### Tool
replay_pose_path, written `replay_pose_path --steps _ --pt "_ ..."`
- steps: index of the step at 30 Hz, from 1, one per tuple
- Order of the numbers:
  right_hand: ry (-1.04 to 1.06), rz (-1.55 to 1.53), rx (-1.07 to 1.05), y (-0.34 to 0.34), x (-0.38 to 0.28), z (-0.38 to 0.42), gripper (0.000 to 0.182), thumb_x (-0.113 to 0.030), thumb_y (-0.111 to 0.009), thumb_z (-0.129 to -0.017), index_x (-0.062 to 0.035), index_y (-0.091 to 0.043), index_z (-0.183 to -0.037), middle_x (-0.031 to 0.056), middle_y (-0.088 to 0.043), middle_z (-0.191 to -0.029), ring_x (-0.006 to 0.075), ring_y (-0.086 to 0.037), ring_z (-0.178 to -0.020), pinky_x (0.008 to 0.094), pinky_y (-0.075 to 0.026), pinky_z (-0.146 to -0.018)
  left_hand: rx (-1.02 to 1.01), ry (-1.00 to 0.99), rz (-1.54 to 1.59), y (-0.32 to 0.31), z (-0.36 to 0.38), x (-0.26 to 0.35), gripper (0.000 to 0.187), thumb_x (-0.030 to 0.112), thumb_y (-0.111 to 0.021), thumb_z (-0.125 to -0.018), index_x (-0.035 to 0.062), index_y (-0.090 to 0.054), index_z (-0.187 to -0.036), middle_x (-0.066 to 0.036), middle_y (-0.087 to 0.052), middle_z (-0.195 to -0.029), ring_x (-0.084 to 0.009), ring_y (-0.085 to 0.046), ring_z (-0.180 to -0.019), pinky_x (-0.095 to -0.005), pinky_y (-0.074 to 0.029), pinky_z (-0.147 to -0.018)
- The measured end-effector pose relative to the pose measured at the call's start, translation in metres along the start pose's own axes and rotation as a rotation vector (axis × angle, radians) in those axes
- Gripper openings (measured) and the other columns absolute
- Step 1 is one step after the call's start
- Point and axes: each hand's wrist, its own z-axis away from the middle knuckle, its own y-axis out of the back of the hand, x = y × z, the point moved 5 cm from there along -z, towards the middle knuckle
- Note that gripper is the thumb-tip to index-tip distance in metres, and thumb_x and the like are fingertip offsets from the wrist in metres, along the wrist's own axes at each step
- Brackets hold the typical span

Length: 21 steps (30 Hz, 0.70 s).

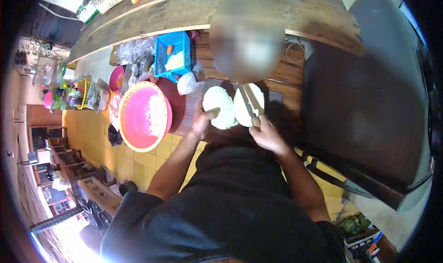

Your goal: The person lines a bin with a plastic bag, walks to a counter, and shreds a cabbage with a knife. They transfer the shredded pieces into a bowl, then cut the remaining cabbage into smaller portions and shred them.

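Observation:
Two pale green cabbage halves lie side by side on the dark table. My left hand (201, 122) grips the left cabbage half (219, 104) at its near left side, thumb on top. In my right hand (267, 134) is a knife (246, 99), held by its handle, with the blade pointing away from me. That blade overlaps the right cabbage half (256, 95) in this view. To the left stands a pink basin (134, 124) with an orange rim, white shredded bits along its inner right side.
A blue basket (173, 39) with an orange piece and something pale inside stands behind the basin. Beside it lies a knotted clear plastic bag (187, 84). A wooden shelf (180, 14) spans the far side; a large dark panel (364, 120) stands at right. A round blur hides the area beyond the cabbage.

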Motion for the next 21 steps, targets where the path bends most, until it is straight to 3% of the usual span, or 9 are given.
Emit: replay_pose_path --steps 1,4,8,10,12,15,19,20,21 --pt "0.03 0.011 0.058 0.005 -0.018 0.003 0.04 -0.021 -0.06 -0.083 0.0017 -0.047 -0.113 0.0271 -0.059 -0.103 0.0447 -0.059 -0.095 0.0474 -0.047 -0.082 -0.019 0.05 0.016 0.009 -0.002 -0.008 0.089 0.001 -0.064 -0.072 0.0005 -0.01 -0.144 -0.021 -0.048 -0.126 -0.0303 -0.054 -0.111 -0.0409 -0.043 -0.098" --pt "0.173 0.115 0.251 0.006 -0.058 0.015 0.035 -0.018 -0.059 -0.084 -0.0009 -0.047 -0.113 0.0269 -0.06 -0.1 0.0451 -0.059 -0.094 0.0489 -0.047 -0.079 -0.045 0.001 0.009 0.019 -0.004 -0.017 0.088 0.002 -0.063 -0.071 -0.0001 -0.012 -0.142 -0.02 -0.051 -0.122 -0.03 -0.057 -0.107 -0.0397 -0.044 -0.097" --pt "0.387 0.053 0.419 -0.029 -0.072 0.023 0.042 -0.013 -0.06 -0.083 0.0018 -0.04 -0.117 0.0299 -0.06 -0.087 0.0496 -0.059 -0.081 0.0528 -0.048 -0.071 -0.113 0.041 0.027 0.035 -0.012 -0.029 0.073 0.003 -0.06 -0.069 -0.0027 -0.028 -0.134 -0.016 -0.056 -0.114 -0.0268 -0.058 -0.105 -0.0366 -0.046 -0.093" --pt "0.095 0.187 0.239 -0.077 -0.016 0.01 0.039 -0.016 -0.057 -0.084 0.0034 -0.04 -0.113 0.0308 -0.06 -0.09 0.0488 -0.059 -0.084 0.0528 -0.047 -0.072 -0.139 0.05 0.042 0.033 -0.005 -0.016 0.069 0.002 -0.059 -0.068 -0.0029 -0.032 -0.132 -0.016 -0.056 -0.113 -0.0258 -0.058 -0.103 -0.0364 -0.047 -0.091" --pt "-0.327 0.157 -0.131 -0.12 0.065 0.008 0.031 -0.024 -0.053 -0.087 -0.0002 -0.041 -0.103 0.0278 -0.061 -0.093 0.046 -0.06 -0.085 0.0514 -0.047 -0.071 -0.157 0.057 0.066 0.037 -0.006 -0.018 0.066 0.002 -0.058 -0.067 -0.0031 -0.036 -0.129 -0.015 -0.056 -0.111 -0.0247 -0.058 -0.1 -0.0362 -0.048 -0.089" --pt "-0.15 0.161 0.039 -0.137 0.068 0.032 0.028 -0.02 -0.052 -0.086 0.001 -0.041 -0.101 0.0283 -0.062 -0.091 0.046 -0.061 -0.084 0.0532 -0.047 -0.071 -0.171 0.027 0.019 0.051 -0.016 -0.028 0.059 0.002 -0.055 -0.062 -0.0031 -0.045 -0.12 -0.011 -0.056 -0.104 -0.0213 -0.057 -0.093 -0.0343 -0.049 -0.082" --pt "-0.228 0.31 0.154 -0.146 0.059 0.05 0.03 -0.02 -0.052 -0.085 0.002 -0.042 -0.102 0.0285 -0.062 -0.092 0.0455 -0.06 -0.086 0.054 -0.046 -0.074 -0.172 0.087 0.148 0.063 -0.016 -0.011 0.058 0.003 -0.056 -0.062 -0.003 -0.045 -0.118 -0.009 -0.057 -0.101 -0.0218 -0.057 -0.094 -0.0344 -0.049 -0.081" --pt "-0.317 0.322 0.113 -0.144 0.058 0.057 0.035 -0.022 -0.055 -0.084 0.0006 -0.042 -0.107 0.0273 -0.061 -0.097 0.0446 -0.059 -0.092 0.0529 -0.047 -0.079 -0.181 0.245 0.234 0.063 -0.009 -0.002 0.059 0.003 -0.054 -0.064 0.001 -0.043 -0.122 -0.009 -0.055 -0.104 -0.0242 -0.057 -0.095 -0.0396 -0.05 -0.082" --pt "-0.406 0.333 0.067 -0.143 0.06 0.065 0.041 -0.023 -0.058 -0.083 -0.0008 -0.042 -0.112 0.026 -0.061 -0.102 0.0437 -0.058 -0.099 0.0518 -0.047 -0.083 -0.23 0.152 0.311 0.063 -0.016 0.008 0.059 0.004 -0.053 -0.065 0.0034 -0.042 -0.123 -0.01 -0.055 -0.106 -0.0259 -0.057 -0.096 -0.0426 -0.051 -0.082"
